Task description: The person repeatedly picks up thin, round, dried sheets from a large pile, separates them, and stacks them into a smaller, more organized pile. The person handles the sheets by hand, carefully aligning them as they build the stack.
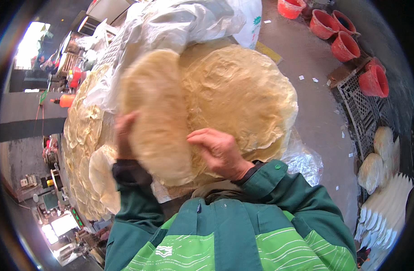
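A large round stack of thin, yellowish, wrinkled sheets lies before me; their material is not certain. Over its left side stands a pale sheet or folded bundle of sheets, blurred and curved. My left hand grips its left edge, with part of the hand hidden behind it. At its right edge is my right hand, above the stack, with the fingers curled and the tips close together. Whether those fingertips pinch the edge or only rest by it cannot be made out.
Crumpled plastic sheeting covers the far side. More yellowish sheets lie to the left. Clear plastic film hangs by the stack's right edge. Red buckets, a black plastic pallet and wrapped bundles stand on the right.
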Demonstrator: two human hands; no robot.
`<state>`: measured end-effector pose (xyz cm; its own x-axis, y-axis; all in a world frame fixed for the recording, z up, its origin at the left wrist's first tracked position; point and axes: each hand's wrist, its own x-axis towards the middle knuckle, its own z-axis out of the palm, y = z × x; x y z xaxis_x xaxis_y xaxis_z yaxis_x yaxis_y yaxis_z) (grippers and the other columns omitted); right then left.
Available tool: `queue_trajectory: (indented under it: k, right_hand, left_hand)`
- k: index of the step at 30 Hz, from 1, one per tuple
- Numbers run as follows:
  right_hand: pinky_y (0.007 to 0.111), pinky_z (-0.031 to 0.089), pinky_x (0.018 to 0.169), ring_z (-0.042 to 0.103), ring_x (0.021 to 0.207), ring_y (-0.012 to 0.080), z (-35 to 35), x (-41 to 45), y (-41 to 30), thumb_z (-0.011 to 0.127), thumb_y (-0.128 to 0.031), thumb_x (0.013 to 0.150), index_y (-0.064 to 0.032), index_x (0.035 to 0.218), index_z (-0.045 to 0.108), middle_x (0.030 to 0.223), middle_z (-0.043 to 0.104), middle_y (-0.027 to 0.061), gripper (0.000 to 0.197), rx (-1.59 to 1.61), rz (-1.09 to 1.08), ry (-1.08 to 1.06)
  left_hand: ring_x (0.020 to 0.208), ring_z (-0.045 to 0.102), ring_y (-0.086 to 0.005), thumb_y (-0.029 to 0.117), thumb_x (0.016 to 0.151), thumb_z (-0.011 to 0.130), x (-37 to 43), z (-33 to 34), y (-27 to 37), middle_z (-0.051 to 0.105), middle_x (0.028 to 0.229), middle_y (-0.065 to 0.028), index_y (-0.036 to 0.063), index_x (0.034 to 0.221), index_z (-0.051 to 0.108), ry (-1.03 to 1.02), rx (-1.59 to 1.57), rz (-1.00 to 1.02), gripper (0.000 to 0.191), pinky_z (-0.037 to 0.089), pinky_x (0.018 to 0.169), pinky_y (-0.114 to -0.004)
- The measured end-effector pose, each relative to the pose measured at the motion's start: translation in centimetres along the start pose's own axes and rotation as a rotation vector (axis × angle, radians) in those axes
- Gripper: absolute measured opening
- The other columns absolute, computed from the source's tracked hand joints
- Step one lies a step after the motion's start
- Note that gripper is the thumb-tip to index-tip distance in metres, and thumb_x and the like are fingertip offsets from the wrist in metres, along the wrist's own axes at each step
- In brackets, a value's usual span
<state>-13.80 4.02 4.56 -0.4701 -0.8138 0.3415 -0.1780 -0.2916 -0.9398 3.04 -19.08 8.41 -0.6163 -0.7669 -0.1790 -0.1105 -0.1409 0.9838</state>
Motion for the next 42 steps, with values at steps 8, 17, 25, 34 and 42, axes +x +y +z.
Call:
queue_trajectory:
  k: [8,17,25,34,42]
  right_hand:
    - [0.024,0.049,0.083,0.061,0.093,0.0107,-0.9,0.0,9.4,0.047,0.002,0.092,0.0026,0.108,0.063,0.1,0.066,0.0034,0.022,0.315,0.655,0.118]
    - [0.024,0.049,0.071,0.062,0.087,0.0127,4.4,5.3,12.8,0.051,-0.004,0.09,0.0008,0.12,0.054,0.102,0.064,0.0064,0.031,0.512,0.778,0.286]
    - [0.036,0.051,0.068,0.066,0.076,0.0252,5.9,7.8,12.5,0.057,-0.015,0.089,0.0019,0.11,0.053,0.085,0.067,0.0171,0.027,-0.068,0.741,0.295]
    - [0.041,0.049,0.076,0.062,0.087,0.038,8.5,7.1,11.4,0.054,-0.009,0.085,0.0004,0.095,0.062,0.09,0.062,0.0225,0.016,-0.397,0.353,0.032]
    - [0.037,0.049,0.071,0.062,0.075,0.0253,6.4,9.3,12.2,0.067,-0.029,0.085,-0.0005,0.107,0.057,0.081,0.063,0.0129,0.037,-0.2,0.655,0.378]
  left_hand:
    - [0.1,0.064,-0.0268,0.019,0.09,0.054,-4.9,0.9,15.3,0.064,0.111,-0.0157,-0.0004,0.125,0.054,0.145,-0.107,0.202,0.04,0.053,0.088,-0.04]
    - [0.097,0.06,-0.0428,-0.002,0.073,0.052,5.7,3.5,-3.9,0.063,0.1,-0.0255,-0.0011,0.119,0.055,-0.125,1.266,0.4,0.046,0.049,0.083,-0.048]
    - [0.095,0.059,-0.0434,-0.001,0.073,0.052,9.3,6.0,-8.8,0.062,0.098,-0.0284,-0.0035,0.116,0.053,-0.051,1.008,0.369,0.043,0.048,0.08,-0.049]
    - [0.091,0.06,-0.0469,0.021,0.08,0.057,10.8,6.9,-6.8,0.064,0.092,-0.0299,0.0012,0.103,0.052,-0.151,1.125,-0.056,0.031,0.048,0.08,-0.052]
    - [0.103,0.063,-0.0184,-0.002,0.078,0.058,9.3,2.0,-8.1,0.066,0.113,-0.0147,-0.0013,0.126,0.054,-0.184,0.127,0.105,0.048,0.049,0.088,-0.03]
